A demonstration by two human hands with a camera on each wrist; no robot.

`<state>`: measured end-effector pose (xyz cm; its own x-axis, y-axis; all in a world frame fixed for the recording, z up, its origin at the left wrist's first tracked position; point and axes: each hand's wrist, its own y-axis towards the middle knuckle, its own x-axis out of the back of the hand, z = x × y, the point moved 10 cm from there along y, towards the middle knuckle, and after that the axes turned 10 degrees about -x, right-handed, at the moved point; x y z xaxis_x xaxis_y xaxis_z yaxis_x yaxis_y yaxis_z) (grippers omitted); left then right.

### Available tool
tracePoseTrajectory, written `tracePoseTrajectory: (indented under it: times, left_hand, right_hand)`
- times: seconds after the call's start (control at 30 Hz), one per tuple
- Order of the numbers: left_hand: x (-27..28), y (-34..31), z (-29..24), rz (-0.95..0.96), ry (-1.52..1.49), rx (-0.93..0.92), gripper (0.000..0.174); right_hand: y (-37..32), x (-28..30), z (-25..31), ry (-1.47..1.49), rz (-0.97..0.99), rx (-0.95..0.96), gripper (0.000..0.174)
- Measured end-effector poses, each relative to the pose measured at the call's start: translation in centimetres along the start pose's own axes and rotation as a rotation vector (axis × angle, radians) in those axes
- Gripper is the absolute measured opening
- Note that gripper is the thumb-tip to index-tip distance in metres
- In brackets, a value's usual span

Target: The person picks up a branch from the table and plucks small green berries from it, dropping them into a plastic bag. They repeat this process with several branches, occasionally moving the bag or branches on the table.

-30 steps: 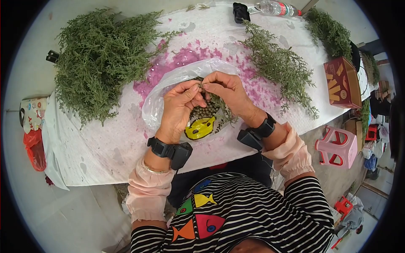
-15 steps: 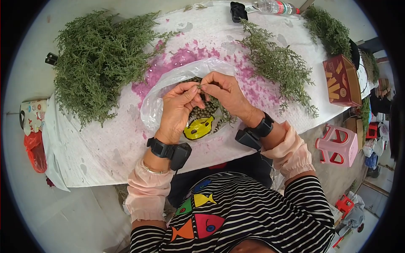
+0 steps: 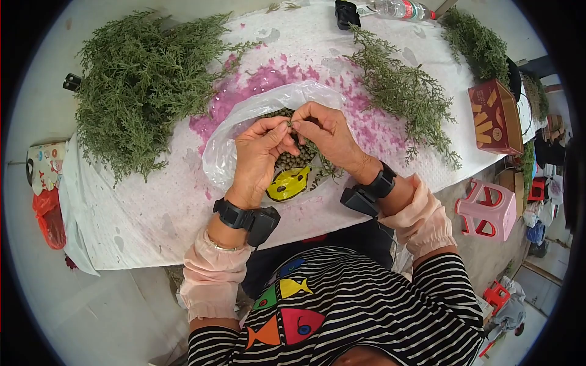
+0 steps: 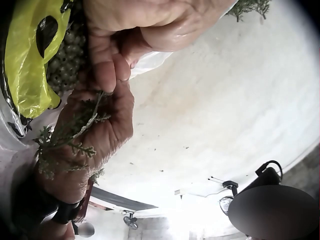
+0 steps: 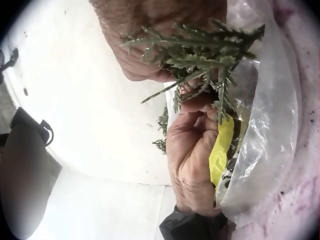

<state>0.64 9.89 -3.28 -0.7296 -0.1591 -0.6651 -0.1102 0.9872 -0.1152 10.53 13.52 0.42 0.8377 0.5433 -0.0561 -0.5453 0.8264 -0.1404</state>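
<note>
My left hand point(image 3: 251, 160) and right hand point(image 3: 332, 137) meet fingertip to fingertip above a clear plastic bag point(image 3: 221, 152). Between them they pinch a thin green evergreen sprig point(image 4: 82, 129), whose leafy end hangs back across the right palm. Thumb and forefinger of each hand come together at the stem's tip. Small round grey-green balls point(image 3: 294, 160) fill the bag beneath the hands, several with dark spots like holes in the left wrist view. A yellow plastic piece with black marks point(image 3: 288, 184) lies at the bag's near side. What sits right between the fingertips is mostly hidden.
A large heap of evergreen branches point(image 3: 131, 91) lies at the left of the white-covered table point(image 3: 165, 226), more branches point(image 3: 406, 85) at the right. A bottle point(image 3: 403, 10) and black object point(image 3: 347, 15) are at the back. A red-brown box point(image 3: 491, 116) stands at the right edge, a pink stool point(image 3: 488, 210) below.
</note>
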Motion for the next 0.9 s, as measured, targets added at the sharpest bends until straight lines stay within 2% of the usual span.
tracePoseTrajectory:
  times: [0.43,0.57,0.67,0.83,0.9]
  left_hand:
    - [-0.1,-0.2,-0.1,-0.040,0.059,-0.041,0.012]
    - [0.0,-0.3,-0.5,-0.027,0.122,-0.085,0.013]
    - [-0.4,-0.1,-1.1,-0.017,0.123,-0.099,0.017]
    - [-2.8,-1.0,-3.9,-0.012,0.118,-0.230,0.022]
    - [-2.7,-1.4,-2.9,-0.020,0.174,-0.174,0.027]
  right_hand:
    - [-0.3,0.1,0.0,-0.055,-0.060,0.027,0.006]
    - [-0.5,0.3,0.2,-0.174,-0.147,0.121,0.007]
    - [-0.1,0.2,0.4,-0.015,-0.073,0.063,0.008]
    - [0.3,1.4,1.7,0.226,0.032,0.128,0.010]
    - [0.4,2.0,1.5,0.437,0.070,0.070,0.011]
